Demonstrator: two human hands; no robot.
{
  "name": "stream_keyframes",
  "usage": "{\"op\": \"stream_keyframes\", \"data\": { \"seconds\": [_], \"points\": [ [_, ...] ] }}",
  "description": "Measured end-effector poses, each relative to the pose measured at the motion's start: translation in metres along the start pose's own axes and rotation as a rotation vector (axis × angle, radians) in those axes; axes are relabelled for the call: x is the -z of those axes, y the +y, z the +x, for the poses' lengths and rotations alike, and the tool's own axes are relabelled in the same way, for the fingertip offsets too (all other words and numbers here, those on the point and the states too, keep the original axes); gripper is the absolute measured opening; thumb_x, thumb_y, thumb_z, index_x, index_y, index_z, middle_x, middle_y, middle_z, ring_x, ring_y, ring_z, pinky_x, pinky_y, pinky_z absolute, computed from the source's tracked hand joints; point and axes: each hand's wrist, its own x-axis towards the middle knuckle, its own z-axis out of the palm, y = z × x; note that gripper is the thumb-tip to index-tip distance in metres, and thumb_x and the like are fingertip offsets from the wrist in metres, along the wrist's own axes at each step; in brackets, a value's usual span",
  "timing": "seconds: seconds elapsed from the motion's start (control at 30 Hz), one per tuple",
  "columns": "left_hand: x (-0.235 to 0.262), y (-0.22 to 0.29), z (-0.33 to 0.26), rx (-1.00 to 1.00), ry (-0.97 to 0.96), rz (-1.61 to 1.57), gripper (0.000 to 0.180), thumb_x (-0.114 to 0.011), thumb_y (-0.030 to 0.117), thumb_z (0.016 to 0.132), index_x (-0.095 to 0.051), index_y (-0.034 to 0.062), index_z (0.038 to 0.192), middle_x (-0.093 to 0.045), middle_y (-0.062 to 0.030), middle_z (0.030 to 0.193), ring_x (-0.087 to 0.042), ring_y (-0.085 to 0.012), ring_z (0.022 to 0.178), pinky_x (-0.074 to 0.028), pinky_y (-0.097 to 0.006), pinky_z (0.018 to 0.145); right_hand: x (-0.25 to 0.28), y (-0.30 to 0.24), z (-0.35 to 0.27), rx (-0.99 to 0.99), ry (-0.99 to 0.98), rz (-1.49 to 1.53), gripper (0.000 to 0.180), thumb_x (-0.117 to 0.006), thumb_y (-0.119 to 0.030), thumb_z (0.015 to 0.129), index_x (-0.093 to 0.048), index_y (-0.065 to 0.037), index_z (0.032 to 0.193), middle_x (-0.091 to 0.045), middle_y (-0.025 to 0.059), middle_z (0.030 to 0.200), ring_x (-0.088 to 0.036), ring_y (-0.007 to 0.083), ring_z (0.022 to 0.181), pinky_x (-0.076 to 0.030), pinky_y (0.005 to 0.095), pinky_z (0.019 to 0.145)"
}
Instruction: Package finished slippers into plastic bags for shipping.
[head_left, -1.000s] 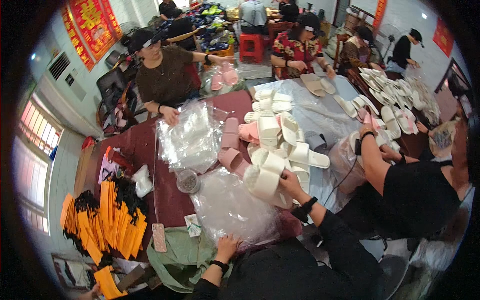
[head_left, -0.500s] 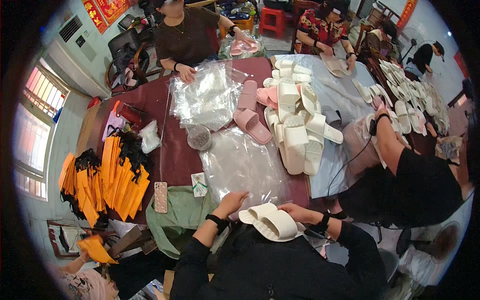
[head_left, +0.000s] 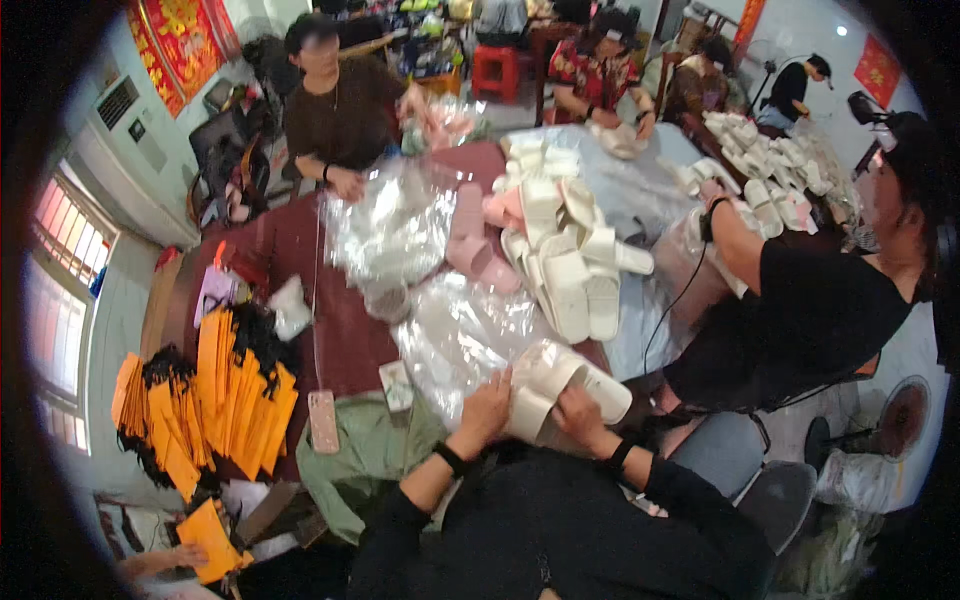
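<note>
A pair of white slippers (head_left: 604, 394) is tilted before me at the near edge of the table, toes pointing away. My right hand (head_left: 583, 412) grips the pair at its near, open end. Beside the slippers' left edge, my left hand (head_left: 486, 408) has its fingers closed on a clear plastic bag, whose shiny film seems to lie around part of the pair. How far the slippers sit inside it is blurred. More clear plastic bags (head_left: 450, 335) lie flat just beyond my left hand.
White slippers (head_left: 568, 285) are heaped ahead, beside pink slippers (head_left: 472, 240). A round clear tub (head_left: 387, 300), a phone (head_left: 323, 422) and green cloth (head_left: 365, 460) lie leftward, with orange strips (head_left: 235, 400) at far left. Co-workers stand across the table and at right.
The white slippers have moved up and right from my lap to the table edge, now with clear film about them. My left hand has come against them. The view has shifted.
</note>
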Motion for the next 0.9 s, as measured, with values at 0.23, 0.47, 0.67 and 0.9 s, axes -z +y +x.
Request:
{"op": "stream_keyframes", "data": {
  "seconds": [0.23,0.47,0.67,0.9],
  "points": [
    [0.007,0.027,-0.016,-0.005,0.235,-0.05,0.039,-0.052,0.016,0.084,-0.05,0.0027,0.12,-0.052,-0.0209,0.115,-0.05,-0.0372,0.101,-0.042,-0.046,0.085,-0.027,-0.012,0.018,0.126,0.17,-0.106,0.017,-0.062,-0.019,0.072,-0.058,-0.005,0.08,-0.055,0.0112,0.077,-0.057,0.0285,0.07,-0.047,0.038,0.056],
    [-0.004,0.053,-0.004,-0.018,0.28,-0.079,0.044,-0.054,0.019,0.082,-0.048,0.0161,0.126,-0.042,-0.013,0.133,-0.036,-0.0425,0.12,-0.016,-0.063,0.099,-0.03,-0.005,0.032,0.21,0.063,-0.103,0.015,-0.054,-0.02,0.08,-0.058,-0.005,0.083,-0.057,0.0099,0.078,-0.06,0.0287,0.068,-0.049,0.0377,0.052],
    [-0.007,0.083,-0.003,-0.345,0.197,-0.256,0.043,-0.056,0.022,0.082,-0.05,0.0198,0.125,-0.039,-0.0049,0.137,-0.031,-0.0424,0.124,-0.014,-0.065,0.099,-0.023,0.004,0.027,0.114,-0.013,0.18,0.019,-0.055,-0.017,0.081,-0.057,-0.002,0.092,-0.059,0.0131,0.089,-0.059,0.0287,0.078,-0.049,0.0364,0.065],
    [0.049,0.125,-0.007,-0.415,0.068,-0.56,0.044,-0.049,0.011,0.085,-0.047,0.0175,0.129,-0.043,-0.0069,0.134,-0.03,-0.0348,0.127,-0.018,-0.055,0.102,-0.001,0.054,-0.014,0.238,-0.187,0.373,0.024,-0.054,-0.016,0.083,-0.055,-0.001,0.101,-0.058,0.0127,0.097,-0.058,0.0241,0.088,-0.047,0.0339,0.075]
  ]
}}
